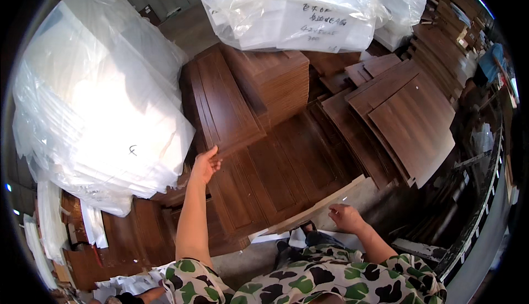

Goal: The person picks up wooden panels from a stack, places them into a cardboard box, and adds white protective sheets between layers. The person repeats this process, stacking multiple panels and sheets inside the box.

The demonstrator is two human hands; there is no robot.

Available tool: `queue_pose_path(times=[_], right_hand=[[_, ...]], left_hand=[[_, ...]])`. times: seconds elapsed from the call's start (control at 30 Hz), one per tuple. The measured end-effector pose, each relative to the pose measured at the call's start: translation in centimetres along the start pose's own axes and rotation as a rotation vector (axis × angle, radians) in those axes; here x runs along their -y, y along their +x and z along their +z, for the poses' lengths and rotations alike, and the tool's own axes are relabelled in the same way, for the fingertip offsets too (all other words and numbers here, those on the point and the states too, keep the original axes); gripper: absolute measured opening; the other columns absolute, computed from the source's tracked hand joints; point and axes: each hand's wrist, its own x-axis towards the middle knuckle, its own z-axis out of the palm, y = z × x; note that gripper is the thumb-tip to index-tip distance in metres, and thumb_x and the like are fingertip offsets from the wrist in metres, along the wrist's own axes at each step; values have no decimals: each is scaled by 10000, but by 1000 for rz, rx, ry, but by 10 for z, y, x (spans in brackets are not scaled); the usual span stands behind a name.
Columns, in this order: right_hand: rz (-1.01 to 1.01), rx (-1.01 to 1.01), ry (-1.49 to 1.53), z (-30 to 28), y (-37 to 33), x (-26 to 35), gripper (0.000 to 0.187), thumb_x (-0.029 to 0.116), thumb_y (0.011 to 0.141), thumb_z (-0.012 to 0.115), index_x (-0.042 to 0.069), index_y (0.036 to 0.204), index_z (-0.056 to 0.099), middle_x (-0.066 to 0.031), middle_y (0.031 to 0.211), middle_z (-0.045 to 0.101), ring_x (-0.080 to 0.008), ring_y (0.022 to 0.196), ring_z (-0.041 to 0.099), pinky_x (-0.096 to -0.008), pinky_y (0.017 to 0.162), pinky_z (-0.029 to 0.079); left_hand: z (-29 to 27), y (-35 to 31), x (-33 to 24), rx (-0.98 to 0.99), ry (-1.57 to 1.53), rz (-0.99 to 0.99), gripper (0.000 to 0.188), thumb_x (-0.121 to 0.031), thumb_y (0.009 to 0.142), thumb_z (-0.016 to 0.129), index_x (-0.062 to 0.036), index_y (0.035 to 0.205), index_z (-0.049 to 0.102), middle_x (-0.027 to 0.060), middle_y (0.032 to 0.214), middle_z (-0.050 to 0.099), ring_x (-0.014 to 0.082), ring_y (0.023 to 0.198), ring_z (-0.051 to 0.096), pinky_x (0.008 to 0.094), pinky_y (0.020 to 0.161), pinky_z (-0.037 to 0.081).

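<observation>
My left hand (205, 167) reaches out to the near left corner of a brown wooden panel (226, 103) with grooved lines. Its fingers are apart, the tips right at the panel's edge; whether they touch it I cannot tell. Under and in front of that panel lies a wider layer of dark brown panels (275, 177). Closer to my body, my right hand (346, 217) hovers past the near edge of this layer, its fingers curled together. A tiny pale spot shows at its fingertips, too small to name.
Plastic-wrapped white bundles (104, 105) stand on the left, with another wrapped bundle (292, 12) at the back. A tall stack of brown boards (284, 86) rises behind. Loose panels (413, 119) overlap on the right. Another person's arm (151, 294) shows at lower left; a person in blue (490, 64) is far right.
</observation>
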Motion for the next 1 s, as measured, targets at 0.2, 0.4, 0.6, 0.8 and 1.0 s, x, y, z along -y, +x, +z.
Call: queue_pose_path(times=[0.2, 0.4, 0.6, 0.8, 1.0], right_hand=[[-64, 64, 121, 12, 16, 41, 230, 169, 822, 627, 19, 997, 629, -181, 827, 642, -302, 731, 641, -355, 651, 510], [-18, 33, 141, 6, 19, 71, 222, 192, 828, 624, 25, 974, 633, -176, 808, 648, -306, 749, 645, -363, 668, 510], [-10, 27, 26, -17, -26, 50, 209, 189, 833, 623, 20, 957, 632, -169, 795, 649, -317, 732, 637, -354, 671, 511], [-192, -63, -53, -164, 1, 75, 172, 167, 843, 640, 24, 939, 649, -103, 711, 632, -150, 630, 605, -297, 590, 494], [-313, -496, -107, -357, 118, 84, 157, 137, 852, 617, 4, 926, 652, -54, 690, 621, -72, 640, 542, -267, 583, 470]], left_hand=[[-3, -28, 38, -37, -146, 6, 698, -529, 874, 514, -47, 1352, 351, 114, 1337, 422, 283, 1190, 431, 444, 939, 391], [39, -30, 32, -295, 291, 166, 868, -584, 886, 442, -21, 1449, 97, 172, 1483, 203, 311, 1349, 252, 419, 1057, 297], [53, -4, 29, -266, 382, 250, 818, -571, 896, 436, 27, 1408, 211, 186, 1428, 315, 311, 1290, 349, 392, 1034, 316], [37, 7, 44, -163, 46, 247, 717, -559, 883, 487, 0, 1322, 394, 107, 1284, 472, 239, 1151, 457, 366, 972, 359], [22, -77, 117, -514, -254, 701, 305, -303, 935, 540, -54, 1111, 532, 2, 887, 551, 79, 741, 500, 219, 663, 422]])
